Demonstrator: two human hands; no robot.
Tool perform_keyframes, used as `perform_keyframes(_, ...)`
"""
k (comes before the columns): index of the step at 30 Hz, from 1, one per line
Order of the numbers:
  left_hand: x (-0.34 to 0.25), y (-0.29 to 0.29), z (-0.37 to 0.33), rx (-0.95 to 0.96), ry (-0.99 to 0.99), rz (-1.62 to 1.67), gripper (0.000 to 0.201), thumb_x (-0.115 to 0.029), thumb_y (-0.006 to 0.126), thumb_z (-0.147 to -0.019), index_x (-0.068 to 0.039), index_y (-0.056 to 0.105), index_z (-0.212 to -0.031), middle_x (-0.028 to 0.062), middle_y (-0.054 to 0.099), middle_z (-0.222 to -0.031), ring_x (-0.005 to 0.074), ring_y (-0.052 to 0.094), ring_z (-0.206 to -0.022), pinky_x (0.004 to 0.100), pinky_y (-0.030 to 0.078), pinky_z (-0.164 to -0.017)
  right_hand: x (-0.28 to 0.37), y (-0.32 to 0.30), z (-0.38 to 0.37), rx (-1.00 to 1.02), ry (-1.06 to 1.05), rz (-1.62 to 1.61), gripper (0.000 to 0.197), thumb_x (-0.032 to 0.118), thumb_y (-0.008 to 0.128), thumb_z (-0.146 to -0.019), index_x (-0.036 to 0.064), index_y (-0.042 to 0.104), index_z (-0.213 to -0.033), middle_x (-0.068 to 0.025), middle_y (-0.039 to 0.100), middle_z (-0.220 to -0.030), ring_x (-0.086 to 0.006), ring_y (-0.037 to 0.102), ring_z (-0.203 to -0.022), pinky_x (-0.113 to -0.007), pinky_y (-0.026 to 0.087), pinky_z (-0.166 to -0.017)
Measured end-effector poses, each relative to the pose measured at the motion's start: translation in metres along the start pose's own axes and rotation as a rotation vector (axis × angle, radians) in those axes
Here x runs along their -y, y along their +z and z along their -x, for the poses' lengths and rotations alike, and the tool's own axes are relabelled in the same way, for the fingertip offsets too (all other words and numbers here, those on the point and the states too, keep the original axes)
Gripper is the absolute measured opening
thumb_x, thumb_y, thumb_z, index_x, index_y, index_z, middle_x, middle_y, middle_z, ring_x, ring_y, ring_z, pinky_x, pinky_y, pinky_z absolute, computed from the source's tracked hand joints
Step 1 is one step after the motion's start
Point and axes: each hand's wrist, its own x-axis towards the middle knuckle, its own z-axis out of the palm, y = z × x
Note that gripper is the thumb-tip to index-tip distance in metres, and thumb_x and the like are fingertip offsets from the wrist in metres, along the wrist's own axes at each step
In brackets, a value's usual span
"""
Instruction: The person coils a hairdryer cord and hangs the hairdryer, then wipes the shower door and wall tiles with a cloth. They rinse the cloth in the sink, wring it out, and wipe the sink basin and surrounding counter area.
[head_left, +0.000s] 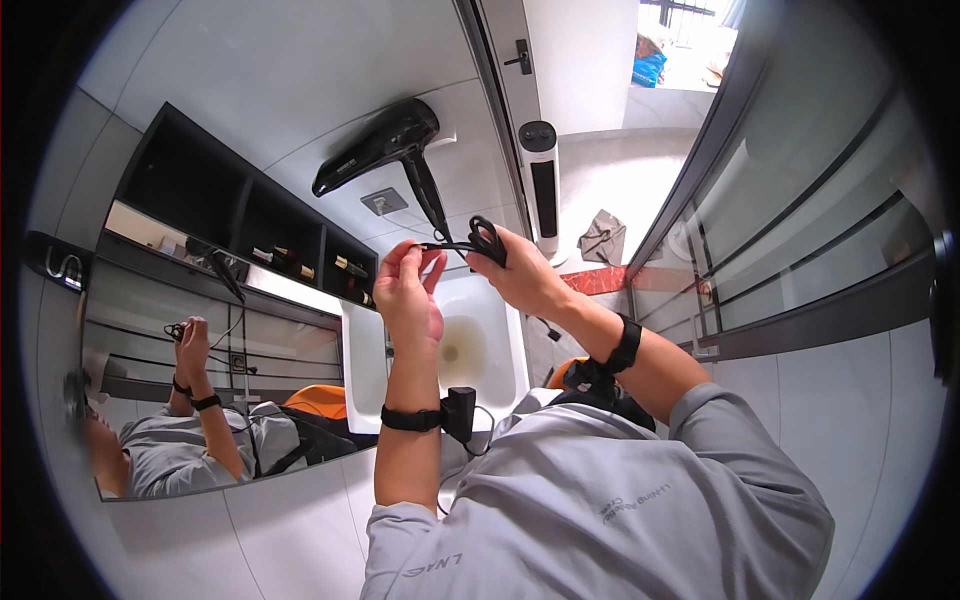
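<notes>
A black hair dryer point(385, 150) hangs on the tiled wall ahead, its handle pointing down toward my hands. Its black cord point(487, 240) is gathered into several loops. My right hand point(522, 278) is closed around the lower part of this coil. To its left, my left hand point(408, 300) pinches a stretch of the cord between thumb and fingertips, just below the dryer's handle. A thin length of cord runs between the two hands. Both wrists wear black straps with small devices on them.
Below my hands is a white basin point(500, 345). A black shelf point(190, 185) with small bottles and a mirror point(225, 400) line the left wall. A wall socket point(384, 201) sits under the dryer. On the right are a tower fan point(541, 185), a grey cloth point(603, 238) and a glass door point(800, 200).
</notes>
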Motion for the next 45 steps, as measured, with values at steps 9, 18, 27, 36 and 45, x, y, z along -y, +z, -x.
perform_keyframes(9, -0.006, -0.009, 0.006, 0.255, 0.053, -0.132, 0.010, 0.001, 0.058, -0.094, 0.003, 0.062, -0.103, 0.0114, 0.067, -0.108, 0.0171, 0.069, -0.092, 0.0331, 0.060, -0.086, -0.001, 0.002, 0.008, 0.212, 0.046, 0.407, 0.036, 0.036, 0.069, -0.090, 0.0027, 0.058, -0.092, -0.0151, 0.060, -0.065, -0.0332, 0.060, -0.059, -0.043, 0.047, -0.059)
perform_keyframes(18, -0.017, -0.014, 0.004, 0.318, 0.040, -0.213, 0.013, -0.003, 0.061, -0.093, 0.002, 0.067, -0.103, 0.0087, 0.070, -0.096, 0.0141, 0.069, -0.083, 0.0286, 0.059, -0.079, 0.004, 0.006, 0.013, 0.087, -0.025, 0.348, 0.037, 0.035, 0.068, -0.090, 0.0011, 0.060, -0.081, -0.0154, 0.057, -0.063, -0.0352, 0.056, -0.059, -0.044, 0.044, -0.058)
perform_keyframes(27, -0.006, -0.028, -0.003, 0.301, -0.282, 0.039, 0.015, -0.005, 0.057, -0.095, -0.002, 0.064, -0.108, 0.0094, 0.070, -0.095, 0.0166, 0.071, -0.082, 0.0283, 0.060, -0.076, 0.005, -0.003, 0.018, 0.100, -0.361, 0.502, 0.011, 0.014, 0.066, -0.080, 0.0074, 0.058, -0.083, -0.0144, 0.061, -0.067, -0.0386, 0.063, -0.070, -0.050, 0.046, -0.063)
perform_keyframes(36, -0.021, -0.031, -0.002, 0.717, -0.223, 0.026, 0.024, -0.006, 0.056, -0.097, 0.003, 0.064, -0.118, 0.0101, 0.069, -0.096, 0.0155, 0.066, -0.090, 0.0307, 0.055, -0.085, 0.018, -0.010, 0.018, 0.218, -0.118, 0.568, 0.031, 0.032, 0.070, -0.085, 0.0124, 0.061, -0.108, -0.0154, 0.066, -0.073, -0.0386, 0.066, -0.074, -0.048, 0.050, -0.066)
perform_keyframes(45, -0.037, -0.014, 0.008, 0.687, -0.045, -0.433, 0.019, -0.003, 0.055, -0.095, 0.006, 0.068, -0.105, 0.0080, 0.070, -0.089, 0.0103, 0.066, -0.079, 0.0253, 0.055, -0.077, 0.005, -0.003, 0.022, 0.219, -0.200, 0.418, 0.039, 0.038, 0.072, -0.086, 0.0113, 0.060, -0.111, -0.0159, 0.066, -0.072, -0.0397, 0.066, -0.073, -0.047, 0.051, -0.065)
